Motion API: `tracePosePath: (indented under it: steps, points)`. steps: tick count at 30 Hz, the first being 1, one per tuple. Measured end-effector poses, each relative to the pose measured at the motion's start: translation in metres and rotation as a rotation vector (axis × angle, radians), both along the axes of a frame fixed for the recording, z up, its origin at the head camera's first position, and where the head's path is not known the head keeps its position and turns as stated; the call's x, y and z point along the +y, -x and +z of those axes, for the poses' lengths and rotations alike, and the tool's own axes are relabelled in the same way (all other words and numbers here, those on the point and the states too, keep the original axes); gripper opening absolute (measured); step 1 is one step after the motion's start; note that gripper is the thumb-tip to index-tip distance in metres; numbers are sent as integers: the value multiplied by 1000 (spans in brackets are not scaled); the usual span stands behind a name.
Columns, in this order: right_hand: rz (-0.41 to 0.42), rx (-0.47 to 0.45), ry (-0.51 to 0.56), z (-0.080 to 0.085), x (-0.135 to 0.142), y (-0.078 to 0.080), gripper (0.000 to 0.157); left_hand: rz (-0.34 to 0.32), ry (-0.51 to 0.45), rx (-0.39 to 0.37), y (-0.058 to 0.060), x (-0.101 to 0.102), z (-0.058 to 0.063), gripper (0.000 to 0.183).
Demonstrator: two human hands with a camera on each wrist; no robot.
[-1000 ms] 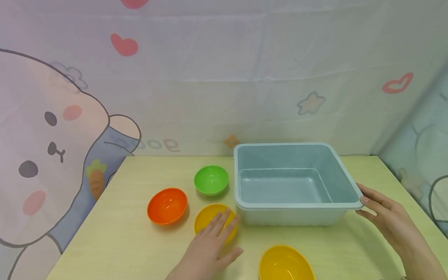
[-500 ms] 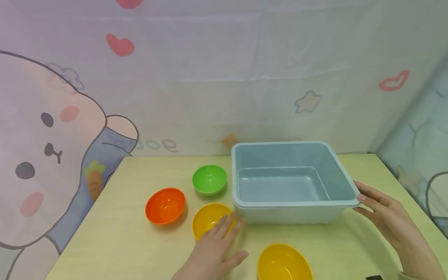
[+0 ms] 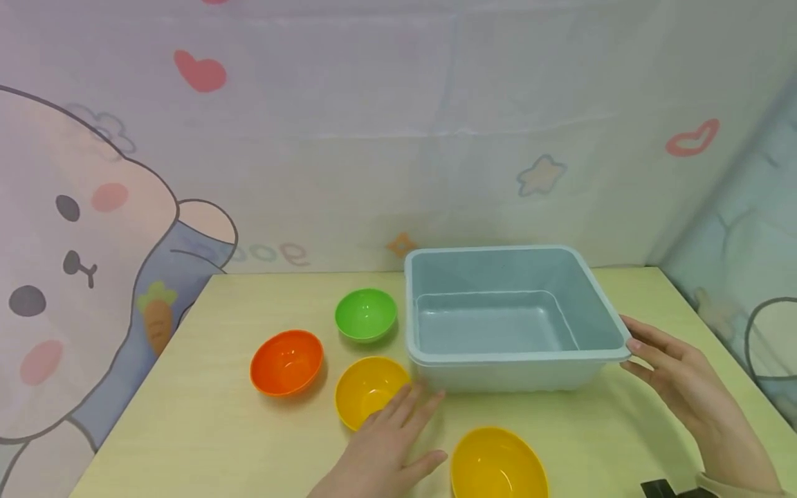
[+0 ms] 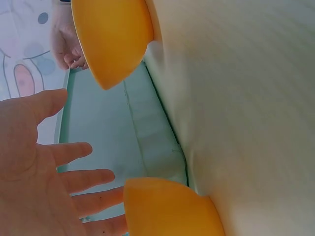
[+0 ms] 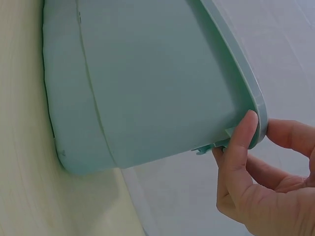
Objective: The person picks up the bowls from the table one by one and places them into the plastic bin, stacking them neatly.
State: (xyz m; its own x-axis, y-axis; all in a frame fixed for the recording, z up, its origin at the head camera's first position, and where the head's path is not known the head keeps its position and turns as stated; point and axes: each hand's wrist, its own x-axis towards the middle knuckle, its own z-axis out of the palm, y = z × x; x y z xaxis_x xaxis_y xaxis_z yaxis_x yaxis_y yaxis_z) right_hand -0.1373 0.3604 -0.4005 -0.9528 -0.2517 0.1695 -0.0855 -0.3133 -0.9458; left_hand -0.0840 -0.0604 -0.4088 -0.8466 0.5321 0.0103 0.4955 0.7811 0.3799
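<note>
A: Your left hand, what was its entry?

B: Left hand (image 3: 380,449): fingers straight and spread, thumb set apart. From the head view it covered the near right edge of a glossy yellow round bowl (image 3: 367,387); whether your fingertips touched that bowl, I could not tell.

A: And your right hand?

B: Right hand (image 3: 681,380): pinching the rim of a pale blue-green rectangular plastic tub (image 3: 510,377) at its near right corner, with fingers on both sides of the rim.

A: Position of the tub?

B: Upright on the pale wood-grain table (image 3: 249,449), toward the far right, its long side facing you.

A: Remaining bowls?

B: Three. One shiny green round bowl (image 3: 366,316), far, just left of the tub. One glossy orange-red round bowl (image 3: 286,363), farthest left. One second yellow round bowl (image 3: 498,467), nearest you, apart from the tub and partly cut off by the lower edge of the head view. The first yellow one sat near the tub's near left corner.

A: Backing?

B: One pale cloth backdrop (image 3: 336,138) behind the table, printed with hearts, a star and, at left, a cartoon animal.
</note>
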Motion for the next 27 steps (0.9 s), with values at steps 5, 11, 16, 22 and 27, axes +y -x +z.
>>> tracePosePath:
  steps: [5,11,16,22,27]
  points:
    - [13,6,16,2,0,0,46,-37,-8,21,0,4,-2,66]
    - [25,-4,41,3,0,1,47,-61,-16,55,0,9,-4,65]
    - [57,-21,98,3,0,1,48,-73,6,151,-1,13,-5,64]
    - [75,-26,138,3,0,0,49,-106,20,267,-3,17,-7,61]
    - [97,-25,158,3,0,1,49,-133,23,320,-5,20,-7,60]
